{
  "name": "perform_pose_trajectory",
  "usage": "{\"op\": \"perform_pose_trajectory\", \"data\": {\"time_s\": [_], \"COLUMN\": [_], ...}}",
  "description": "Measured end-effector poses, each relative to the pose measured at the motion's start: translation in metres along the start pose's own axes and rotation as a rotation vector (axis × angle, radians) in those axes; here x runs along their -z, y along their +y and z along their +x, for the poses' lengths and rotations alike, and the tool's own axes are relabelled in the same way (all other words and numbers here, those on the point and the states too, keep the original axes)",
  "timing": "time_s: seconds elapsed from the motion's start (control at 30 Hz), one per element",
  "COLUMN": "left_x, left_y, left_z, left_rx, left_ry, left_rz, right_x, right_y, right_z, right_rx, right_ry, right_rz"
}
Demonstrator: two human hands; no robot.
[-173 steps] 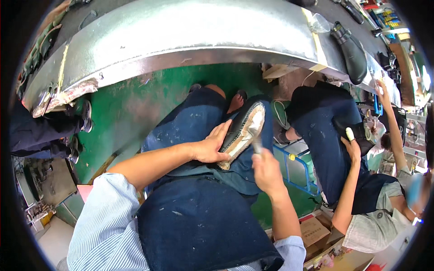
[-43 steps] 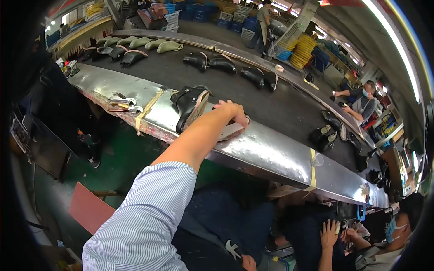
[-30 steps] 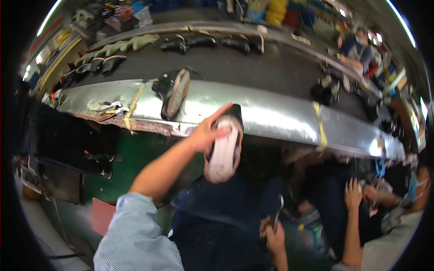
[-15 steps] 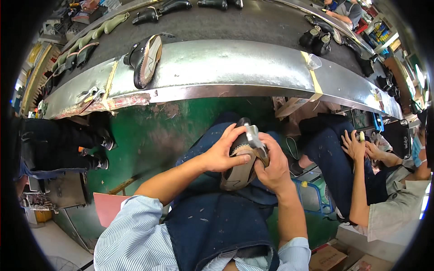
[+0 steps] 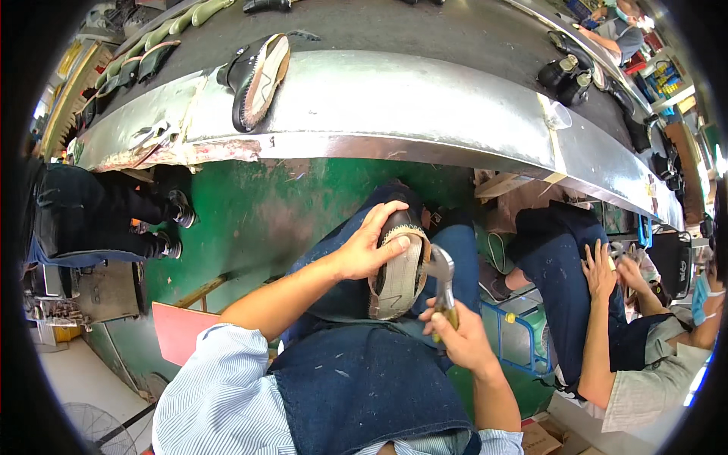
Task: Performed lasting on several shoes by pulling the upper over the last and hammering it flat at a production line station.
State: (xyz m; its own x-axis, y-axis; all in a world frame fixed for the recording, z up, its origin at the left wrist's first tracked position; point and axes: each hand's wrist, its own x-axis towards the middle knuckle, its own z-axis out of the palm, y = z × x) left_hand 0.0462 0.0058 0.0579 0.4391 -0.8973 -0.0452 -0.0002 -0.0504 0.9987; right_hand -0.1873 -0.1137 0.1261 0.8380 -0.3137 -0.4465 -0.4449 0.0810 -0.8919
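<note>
A black shoe upper on its last (image 5: pixel 400 277) lies across my lap, its pale grey-beige bottom facing up with a serrated edge round the toe. My left hand (image 5: pixel 371 246) grips it from the left, the thumb pressed on the bottom near the toe and the fingers over the black side. My right hand (image 5: pixel 460 334) is closed round the handles of a pair of lasting pincers (image 5: pixel 444 277). Their shiny hooked head points up and stands close by the shoe's right edge; whether it touches cannot be told.
Ahead runs a metal-edged bench (image 5: pixel 341 95); a similar black shoe (image 5: pixel 262 83) lies on its edge. More black shoes (image 5: pixel 565 80) stand at the right. A co-worker's hands (image 5: pixel 603 273) are at my right, another person's legs (image 5: pixel 106 212) at left. A pink board (image 5: pixel 180 332) stands near my left elbow.
My right hand has drawn back from the shoe's toe, down and to the right, with the pincers now upright in it. My left hand still holds the shoe. The view has shifted slightly.
</note>
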Motion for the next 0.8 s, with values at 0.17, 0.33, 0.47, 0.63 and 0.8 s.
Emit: {"op": "perform_pose_trajectory", "data": {"time_s": [0.17, 0.33, 0.47, 0.63, 0.8], "left_x": [0.000, 0.006, 0.002, -0.002, -0.003], "left_y": [-0.014, 0.004, -0.004, -0.020, -0.019], "left_z": [-0.001, 0.003, 0.004, 0.008, 0.007], "left_rx": [-0.041, 0.034, 0.013, -0.142, -0.074], "left_ry": [0.022, -0.080, -0.006, 0.151, 0.100], "left_rz": [0.177, 0.145, 0.045, 0.140, 0.110], "right_x": [-0.002, 0.014, 0.016, 0.005, 0.009], "right_y": [0.006, -0.011, 0.015, 0.066, 0.047], "right_z": [0.024, 0.036, 0.059, 0.101, 0.074], "right_rx": [0.033, -0.193, 0.145, 0.773, 0.630], "right_ry": [-0.168, -0.285, -0.039, 0.330, 0.237], "right_rz": [0.223, 0.405, -0.566, -0.624, -0.599]}}
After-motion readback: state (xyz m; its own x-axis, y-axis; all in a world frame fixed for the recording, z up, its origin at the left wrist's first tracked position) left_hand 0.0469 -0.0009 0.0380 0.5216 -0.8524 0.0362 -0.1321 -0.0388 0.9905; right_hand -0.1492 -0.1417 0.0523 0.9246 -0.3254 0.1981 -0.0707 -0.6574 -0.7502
